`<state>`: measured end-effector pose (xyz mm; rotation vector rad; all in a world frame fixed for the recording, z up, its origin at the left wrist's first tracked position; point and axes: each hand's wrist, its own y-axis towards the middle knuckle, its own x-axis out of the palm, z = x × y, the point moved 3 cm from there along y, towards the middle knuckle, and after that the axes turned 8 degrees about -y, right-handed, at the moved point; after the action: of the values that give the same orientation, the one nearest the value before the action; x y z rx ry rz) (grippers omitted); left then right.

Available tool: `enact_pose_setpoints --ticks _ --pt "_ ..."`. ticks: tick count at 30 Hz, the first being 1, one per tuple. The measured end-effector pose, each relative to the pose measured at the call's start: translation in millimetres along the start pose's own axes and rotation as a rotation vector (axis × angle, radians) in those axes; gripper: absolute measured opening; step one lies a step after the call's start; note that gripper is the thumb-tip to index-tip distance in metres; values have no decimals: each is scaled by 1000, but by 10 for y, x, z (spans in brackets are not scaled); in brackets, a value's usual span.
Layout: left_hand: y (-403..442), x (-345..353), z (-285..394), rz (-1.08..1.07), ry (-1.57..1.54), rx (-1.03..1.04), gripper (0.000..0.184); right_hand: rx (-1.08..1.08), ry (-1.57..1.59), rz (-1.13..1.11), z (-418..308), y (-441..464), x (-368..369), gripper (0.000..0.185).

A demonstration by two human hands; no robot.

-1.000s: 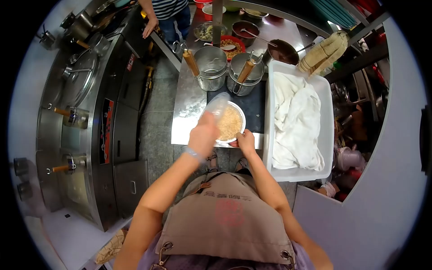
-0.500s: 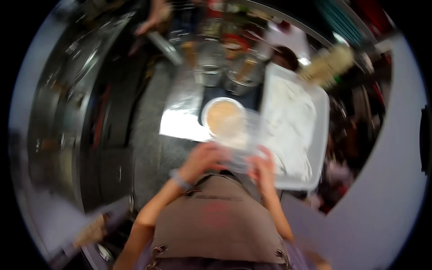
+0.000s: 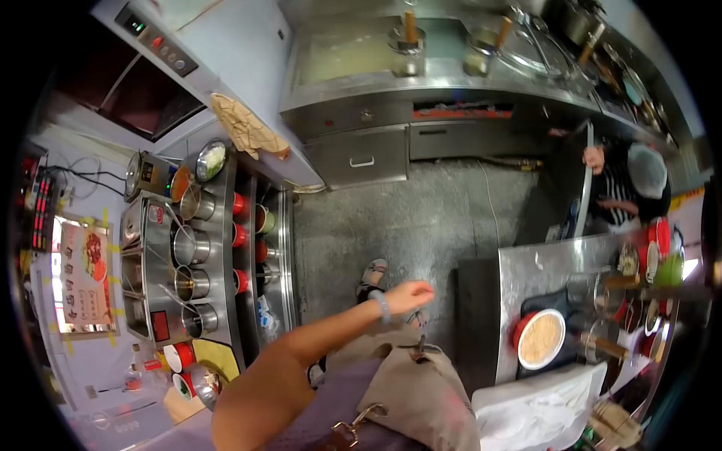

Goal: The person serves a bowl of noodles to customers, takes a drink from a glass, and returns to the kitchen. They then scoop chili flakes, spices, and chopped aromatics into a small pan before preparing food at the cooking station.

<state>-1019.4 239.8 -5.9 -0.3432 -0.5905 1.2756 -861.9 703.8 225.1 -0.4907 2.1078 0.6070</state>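
Observation:
My left hand (image 3: 410, 295), with a band round its wrist, is held out over the grey floor in front of my body. Its fingers look loosely stretched and nothing shows in them. My right hand is out of the frame. The bowl of pale brown crumbs (image 3: 541, 339), red outside with a white rim, sits on the steel table (image 3: 526, 263) to the right, away from my left hand. Beside it at the lower right is the white bin (image 3: 489, 410) with white cloth (image 3: 553, 413) in it. No clear plastic container shows near my hand.
At the left, a steel counter (image 3: 226, 289) carries pots (image 3: 192, 244) with ladles. Cookers line the back, above a drawer (image 3: 361, 161). At the right, a person (image 3: 620, 184) in a striped top stands behind a metal panel. Strainers (image 3: 602, 338) stand beyond the bowl.
The view has swung round toward the cookers and left counter. Both hands have left the bowl and clear plastic container; my right hand and that container are no longer seen.

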Motion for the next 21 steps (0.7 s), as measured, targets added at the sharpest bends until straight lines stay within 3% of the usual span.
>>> enact_pose_setpoints --ticks 4,5,6,7,10,12,14,15,17,19,21 --pt "-456 -1197 -193 354 -358 -58 32 -130 399 -562 -1678 -471 1463 33" --pt "-572 -1440 -247 425 -430 -53 31 -413 358 -488 -1841 -602 2034 28" --pt "-674 -1719 -306 496 -463 -40 31 -153 473 -878 -2090 -918 2560 24" --pt "-772 -1930 -393 561 -499 -33 30 -230 484 -871 -2745 -1370 2760 20" --pt "-1187 -2638 -623 771 -530 3 26 -171 669 -1190 -3425 -2157 3978 17" --pt "-1424 -3008 -657 889 -541 27 24 -333 576 -1197 -4395 -2247 4403 17" --pt "-1625 -3319 -689 1001 -610 5 23 -588 807 -949 -5571 -2233 4737 26" --pt "-1682 -3454 -733 1064 -654 -30 22 -757 903 -764 -6141 -2241 4946 47" --pt "-1755 -3624 -780 1150 -696 -53 20 -706 754 -730 -7054 -2248 5181 89" --pt "-1729 -3733 -821 1144 -707 -90 22 -787 691 -593 -7646 -2273 5524 85" --pt "-1581 -3813 -737 1164 -729 -147 24 -827 593 -522 -7961 -2267 5660 64"
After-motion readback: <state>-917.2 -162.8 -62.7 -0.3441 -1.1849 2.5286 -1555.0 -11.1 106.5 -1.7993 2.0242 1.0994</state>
